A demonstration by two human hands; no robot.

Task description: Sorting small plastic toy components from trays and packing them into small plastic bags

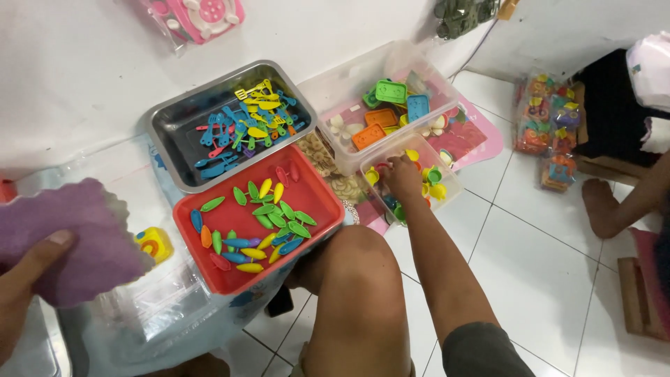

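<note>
Fingers of the right hand (403,174) are dipping into a clear plastic tub (447,192) of small toy cups (whether they are gripping one, I cannot tell). Left hand (24,279) is pinching a purple sponge cloth (77,237) — thumb on top — beside the red tray (328,202) of toy leaves.

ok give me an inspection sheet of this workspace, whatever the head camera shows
surface: white tiled floor, pink mat under the tubs
job's things: small clear tub of tiny coloured toy cups; purple card
clutter: red tray of leaf-shaped pieces, steel tray of toy utensils, large clear tub of toy blocks, bagged toys
grippers: right hand reaching into the small tub, grasp hidden; left hand pinching the purple card
cables: nothing seen
surroundings: white wall; another person's foot
</note>
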